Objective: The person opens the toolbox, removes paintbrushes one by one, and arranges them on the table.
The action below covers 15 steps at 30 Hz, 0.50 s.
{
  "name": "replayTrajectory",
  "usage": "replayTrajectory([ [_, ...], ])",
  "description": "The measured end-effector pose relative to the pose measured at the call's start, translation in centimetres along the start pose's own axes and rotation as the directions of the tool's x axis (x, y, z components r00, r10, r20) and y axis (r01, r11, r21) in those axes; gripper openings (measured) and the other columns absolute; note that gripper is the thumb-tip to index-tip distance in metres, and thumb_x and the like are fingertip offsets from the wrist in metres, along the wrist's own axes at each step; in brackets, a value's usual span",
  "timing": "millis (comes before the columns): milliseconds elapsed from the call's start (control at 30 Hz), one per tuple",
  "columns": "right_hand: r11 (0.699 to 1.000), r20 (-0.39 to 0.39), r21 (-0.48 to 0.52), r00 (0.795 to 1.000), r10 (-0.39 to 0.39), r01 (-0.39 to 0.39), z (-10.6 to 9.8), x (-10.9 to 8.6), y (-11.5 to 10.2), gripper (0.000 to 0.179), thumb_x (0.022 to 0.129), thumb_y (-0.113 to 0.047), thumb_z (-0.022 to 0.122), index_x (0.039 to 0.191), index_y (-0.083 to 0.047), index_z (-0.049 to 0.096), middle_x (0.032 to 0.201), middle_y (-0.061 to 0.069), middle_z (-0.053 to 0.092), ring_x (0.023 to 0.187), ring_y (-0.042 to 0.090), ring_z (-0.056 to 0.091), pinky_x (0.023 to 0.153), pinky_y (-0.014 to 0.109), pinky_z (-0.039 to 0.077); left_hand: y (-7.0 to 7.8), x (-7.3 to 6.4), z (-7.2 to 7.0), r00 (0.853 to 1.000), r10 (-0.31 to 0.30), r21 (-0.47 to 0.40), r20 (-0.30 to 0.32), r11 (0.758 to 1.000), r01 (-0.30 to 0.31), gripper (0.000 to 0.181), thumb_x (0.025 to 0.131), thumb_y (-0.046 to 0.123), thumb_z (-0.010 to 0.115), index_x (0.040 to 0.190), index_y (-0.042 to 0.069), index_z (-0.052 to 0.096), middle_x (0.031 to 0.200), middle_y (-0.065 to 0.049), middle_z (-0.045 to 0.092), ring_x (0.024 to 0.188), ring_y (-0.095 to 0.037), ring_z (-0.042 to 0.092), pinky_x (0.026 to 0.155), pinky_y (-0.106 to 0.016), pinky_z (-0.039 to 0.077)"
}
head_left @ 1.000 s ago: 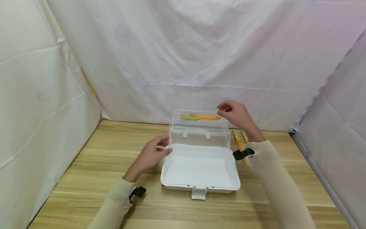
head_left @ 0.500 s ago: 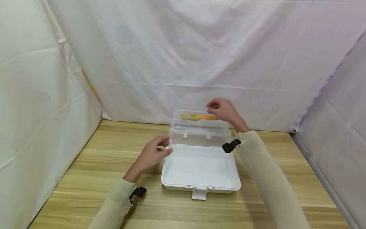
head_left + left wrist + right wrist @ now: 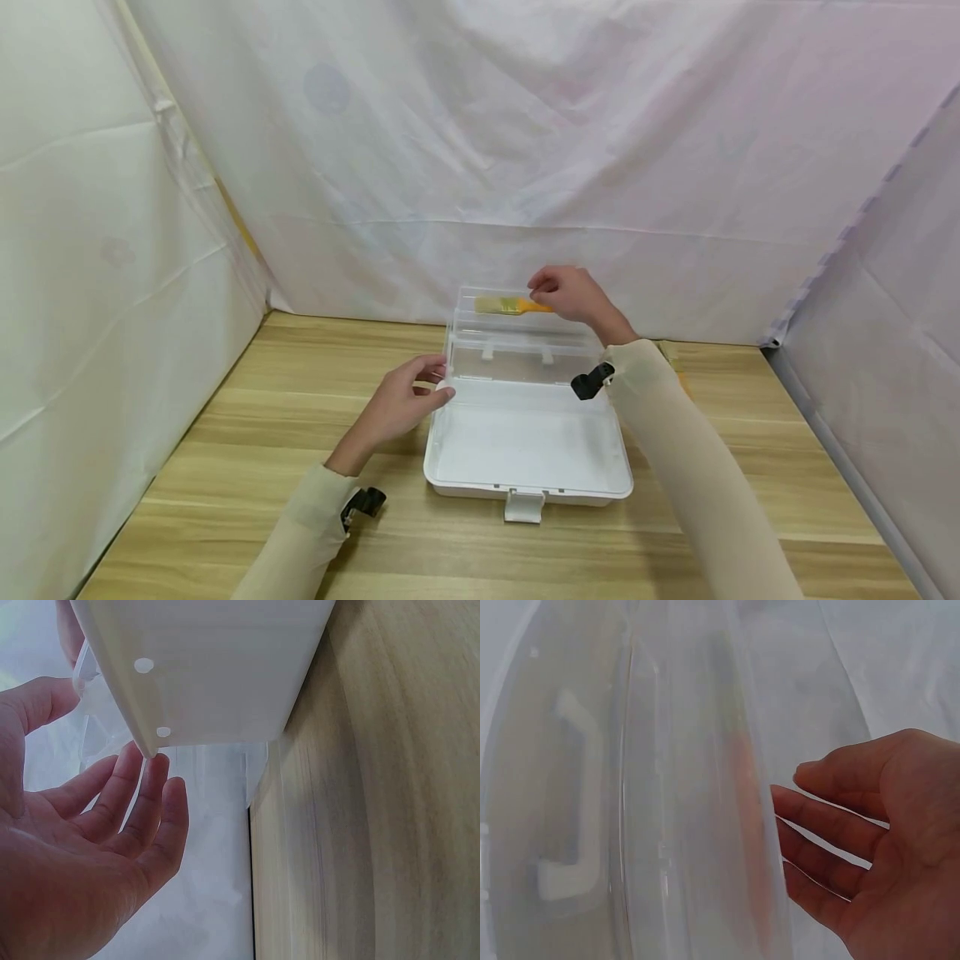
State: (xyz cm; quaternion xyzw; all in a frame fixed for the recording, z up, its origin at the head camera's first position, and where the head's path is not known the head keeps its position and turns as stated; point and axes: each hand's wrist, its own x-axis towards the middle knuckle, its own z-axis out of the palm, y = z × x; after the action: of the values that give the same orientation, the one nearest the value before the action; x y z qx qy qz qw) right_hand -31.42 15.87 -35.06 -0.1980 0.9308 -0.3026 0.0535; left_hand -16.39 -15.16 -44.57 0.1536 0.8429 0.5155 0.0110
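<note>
A white storage box (image 3: 528, 492) stands open on the table, with clear tiered trays (image 3: 517, 340) raised at its back. In the top tray lies a paintbrush (image 3: 498, 306) with pale bristles and an orange handle. My right hand (image 3: 573, 296) is over the handle end, hiding it; in the right wrist view its loosely bent fingers (image 3: 832, 870) reach the clear tray's edge and pinch nothing. My left hand (image 3: 405, 398) is at the box's left side. In the left wrist view, its relaxed fingertips (image 3: 154, 769) touch the white rim, with the thumb near the clear trays.
Part of another paintbrush (image 3: 670, 357) shows on the wooden table (image 3: 360, 533) behind my right sleeve. The box's latch (image 3: 523, 506) hangs down in front. White cloth (image 3: 480, 150) encloses the back and sides. In the right wrist view a white handle (image 3: 585, 810) shows through clear plastic.
My right hand has moved left from the tray's right end to above the paintbrush's handle. The paintbrush in the tray and my left hand have stayed in place.
</note>
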Motion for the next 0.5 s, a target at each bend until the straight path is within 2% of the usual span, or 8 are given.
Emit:
replayTrajectory([
  [500,0.994,0.080,-0.108,0.997,-0.013,0.022,0.27,0.11,-0.33,0.025,0.107,-0.010,0.067,0.129,0.001,0.075,0.124,0.017,0.075,0.113,0.034,0.070,0.100,0.051,0.058,0.04,0.03,0.02,1.000,-0.008,-0.002,0.001,1.000,0.008,0.057,0.104,0.018,0.078,0.154,0.000,0.058,0.134,-0.014,0.070,0.124,-0.032,0.068,0.105,-0.049,0.059],
])
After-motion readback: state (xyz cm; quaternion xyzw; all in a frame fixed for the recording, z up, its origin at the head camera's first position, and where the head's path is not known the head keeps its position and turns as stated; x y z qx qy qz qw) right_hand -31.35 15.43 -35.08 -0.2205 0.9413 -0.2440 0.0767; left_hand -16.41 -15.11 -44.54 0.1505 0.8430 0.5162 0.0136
